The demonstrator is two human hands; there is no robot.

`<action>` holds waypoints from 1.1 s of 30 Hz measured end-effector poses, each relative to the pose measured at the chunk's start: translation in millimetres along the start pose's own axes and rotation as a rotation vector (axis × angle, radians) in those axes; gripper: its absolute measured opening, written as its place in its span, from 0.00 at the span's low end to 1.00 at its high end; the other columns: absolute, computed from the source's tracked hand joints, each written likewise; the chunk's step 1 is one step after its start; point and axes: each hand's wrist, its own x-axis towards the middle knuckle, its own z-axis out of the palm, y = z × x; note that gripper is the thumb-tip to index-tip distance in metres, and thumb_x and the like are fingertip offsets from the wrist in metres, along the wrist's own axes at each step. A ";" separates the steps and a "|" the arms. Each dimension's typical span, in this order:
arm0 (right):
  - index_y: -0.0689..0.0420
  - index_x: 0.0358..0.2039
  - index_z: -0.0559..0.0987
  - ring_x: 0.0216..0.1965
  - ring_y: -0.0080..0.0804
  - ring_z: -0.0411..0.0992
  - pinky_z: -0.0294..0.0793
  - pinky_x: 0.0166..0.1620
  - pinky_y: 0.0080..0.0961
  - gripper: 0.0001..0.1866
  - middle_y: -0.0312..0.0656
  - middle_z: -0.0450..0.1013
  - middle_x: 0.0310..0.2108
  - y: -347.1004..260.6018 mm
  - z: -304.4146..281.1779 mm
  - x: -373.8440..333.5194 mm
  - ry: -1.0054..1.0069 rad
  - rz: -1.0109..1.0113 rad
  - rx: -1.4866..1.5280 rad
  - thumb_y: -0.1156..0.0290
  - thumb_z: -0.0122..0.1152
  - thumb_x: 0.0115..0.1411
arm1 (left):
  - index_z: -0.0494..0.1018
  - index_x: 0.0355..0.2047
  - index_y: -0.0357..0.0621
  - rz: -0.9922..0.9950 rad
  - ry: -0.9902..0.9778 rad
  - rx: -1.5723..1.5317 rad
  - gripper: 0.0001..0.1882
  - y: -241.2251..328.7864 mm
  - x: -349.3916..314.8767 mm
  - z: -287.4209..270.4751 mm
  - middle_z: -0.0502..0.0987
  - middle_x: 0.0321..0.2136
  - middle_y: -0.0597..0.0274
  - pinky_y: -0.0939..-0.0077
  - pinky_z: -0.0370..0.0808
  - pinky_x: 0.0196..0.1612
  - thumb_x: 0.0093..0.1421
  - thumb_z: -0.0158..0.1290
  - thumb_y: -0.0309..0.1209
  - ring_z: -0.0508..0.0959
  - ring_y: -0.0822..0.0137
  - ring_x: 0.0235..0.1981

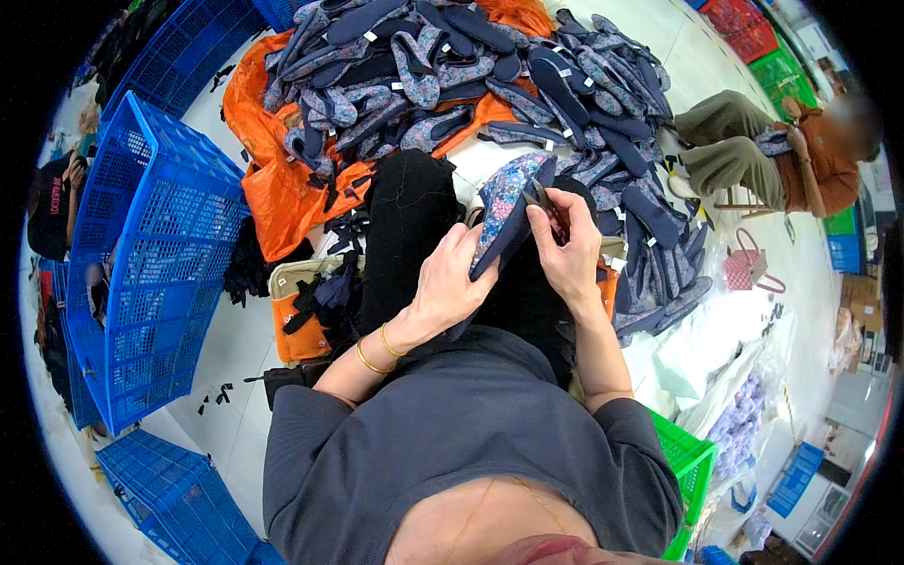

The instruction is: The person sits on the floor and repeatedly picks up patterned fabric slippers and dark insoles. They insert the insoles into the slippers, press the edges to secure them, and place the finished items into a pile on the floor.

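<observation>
My left hand (450, 282) is closed round a slipper (509, 202) with a blue and pink floral upper and a dark navy edge, tilted toe up above my lap. My right hand (568, 247) holds small dark thread snips (546, 203), their tips against the slipper's edge; the fingers partly cover the handles. Beyond my knees lies a big heap of similar slippers (414, 71), dark soles and floral uppers mixed, many with small white tags. Part of the heap rests on orange plastic sheeting (268, 202).
Blue crates (174, 245) stand at the left, with another blue crate (179, 490) lower left. A green crate (692, 461) is by my right side. Dark fabric scraps (330, 292) lie by my left knee. At the right sits another person (810, 160), near a pink checked bag (746, 268).
</observation>
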 end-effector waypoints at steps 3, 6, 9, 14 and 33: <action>0.63 0.40 0.74 0.24 0.20 0.69 0.71 0.30 0.18 0.14 0.39 0.73 0.26 -5.7 -2.4 3.3 -0.020 0.026 0.033 0.70 0.66 0.57 | 0.69 0.43 0.34 0.048 0.048 0.063 0.17 -2.4 -2.5 2.5 0.66 0.29 0.52 0.64 0.69 0.33 0.53 0.56 0.28 0.71 0.52 0.30; 0.63 0.38 0.74 0.25 0.17 0.68 0.69 0.30 0.15 0.12 0.36 0.72 0.26 -2.2 -7.9 6.6 -0.078 0.074 0.086 0.71 0.64 0.59 | 0.69 0.44 0.33 0.091 0.066 0.115 0.19 -3.8 -2.5 2.9 0.64 0.28 0.51 0.64 0.69 0.32 0.53 0.56 0.27 0.70 0.51 0.29; 0.60 0.35 0.75 0.24 0.12 0.64 0.63 0.27 0.10 0.06 0.28 0.70 0.25 20.8 -19.7 19.7 0.068 0.165 0.471 0.72 0.61 0.62 | 0.68 0.47 0.33 0.037 -0.054 0.082 0.20 -7.1 1.0 -2.1 0.71 0.32 0.55 0.68 0.72 0.36 0.56 0.56 0.28 0.74 0.57 0.33; 0.59 0.41 0.72 0.24 0.08 0.61 0.57 0.24 0.07 0.09 0.27 0.69 0.28 26.7 -44.5 30.1 0.117 0.368 0.636 0.70 0.58 0.64 | 0.68 0.51 0.35 -0.323 -0.258 -0.911 0.20 -37.4 3.4 -5.4 0.76 0.44 0.57 0.72 0.75 0.46 0.60 0.54 0.28 0.77 0.66 0.42; 0.61 0.43 0.72 0.38 0.15 0.70 0.69 0.44 0.14 0.12 0.33 0.73 0.37 -5.8 -51.5 35.0 -0.303 0.287 0.679 0.69 0.61 0.62 | 0.63 0.56 0.36 -0.392 -0.379 -1.119 0.27 -44.3 -7.1 -2.6 0.76 0.45 0.56 0.74 0.75 0.48 0.59 0.58 0.32 0.77 0.69 0.42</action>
